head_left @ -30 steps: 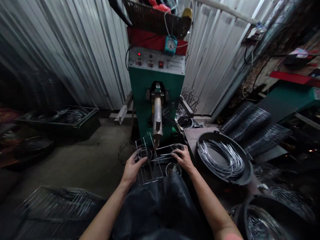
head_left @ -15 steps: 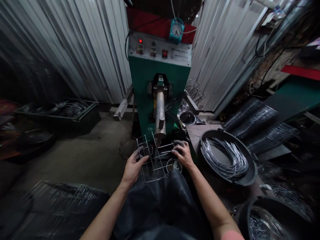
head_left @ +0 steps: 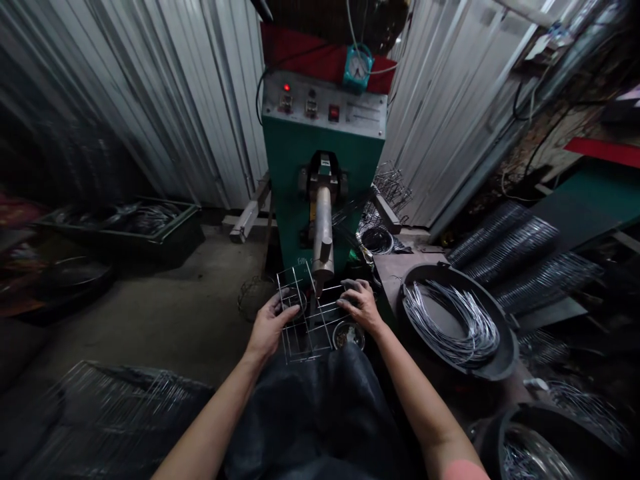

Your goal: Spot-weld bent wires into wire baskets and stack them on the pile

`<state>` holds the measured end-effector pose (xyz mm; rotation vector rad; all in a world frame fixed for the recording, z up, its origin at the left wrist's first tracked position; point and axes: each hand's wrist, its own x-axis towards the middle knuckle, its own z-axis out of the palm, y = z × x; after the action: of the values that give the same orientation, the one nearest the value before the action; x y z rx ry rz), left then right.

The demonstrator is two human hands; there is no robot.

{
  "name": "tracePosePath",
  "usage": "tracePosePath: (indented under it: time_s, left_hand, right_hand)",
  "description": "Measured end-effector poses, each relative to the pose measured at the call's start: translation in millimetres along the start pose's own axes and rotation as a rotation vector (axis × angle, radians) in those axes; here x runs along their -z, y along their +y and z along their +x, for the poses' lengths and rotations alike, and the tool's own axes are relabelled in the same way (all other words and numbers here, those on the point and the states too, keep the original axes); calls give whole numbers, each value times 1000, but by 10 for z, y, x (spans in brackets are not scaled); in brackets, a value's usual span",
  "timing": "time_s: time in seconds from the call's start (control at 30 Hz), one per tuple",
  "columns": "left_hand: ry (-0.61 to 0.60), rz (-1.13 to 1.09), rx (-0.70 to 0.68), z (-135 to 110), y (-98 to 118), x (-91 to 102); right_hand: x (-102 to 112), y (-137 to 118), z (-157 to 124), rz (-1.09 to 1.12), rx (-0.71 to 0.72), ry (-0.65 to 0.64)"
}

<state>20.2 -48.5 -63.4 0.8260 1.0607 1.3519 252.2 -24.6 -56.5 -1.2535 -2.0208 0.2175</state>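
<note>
A wire frame is held just below the metal arm of the green machine. Its 9 o'clock side is gripped by the left hand and its 3 o'clock side by the right hand, with fingers curled round the wires.

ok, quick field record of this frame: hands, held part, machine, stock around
left hand: grips left side of wire frame
right hand: grips its right side
wire frame: tilted, under tip of metal arm; contact unclear
machine: green, red lamp lit on panel
right of person: black pan holding curved wires
below right hand: small bowl, contents unclear
lower left: stack of wire grids
</note>
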Motion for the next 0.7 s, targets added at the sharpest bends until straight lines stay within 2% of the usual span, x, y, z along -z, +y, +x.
tracePosePath:
  time_s: [0.33, 0.7]
  left_hand:
    - [6, -12, -24, 14, 15, -7]
    - [-14, -105, 40, 202, -4, -9]
  right_hand:
    - [33, 0, 86, 34, -13, -42]
    - [1, 48, 258, 49, -49, -71]
